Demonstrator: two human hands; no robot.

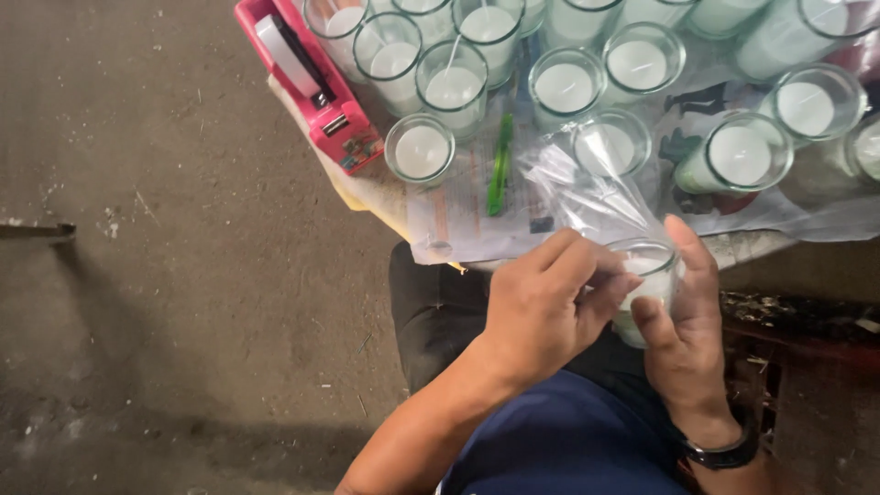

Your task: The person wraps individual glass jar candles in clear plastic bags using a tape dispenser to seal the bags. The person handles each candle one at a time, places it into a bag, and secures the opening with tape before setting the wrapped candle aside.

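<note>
Cupping a round glass candle (646, 275), my right hand (687, 339) wraps its smooth side. My left grip (550, 302) pinches crinkled clear film (587, 197) at its rim.

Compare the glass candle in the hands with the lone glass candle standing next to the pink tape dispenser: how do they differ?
The held candle is gripped between the left hand and right hand; the lone candle stands free on the printed paper. The held candle is tilted and partly hidden by fingers; the lone candle is upright, its rim fully visible. Clear plastic wrap lies against the held candle, none around the lone candle. Both are clear glasses of white wax.
</note>
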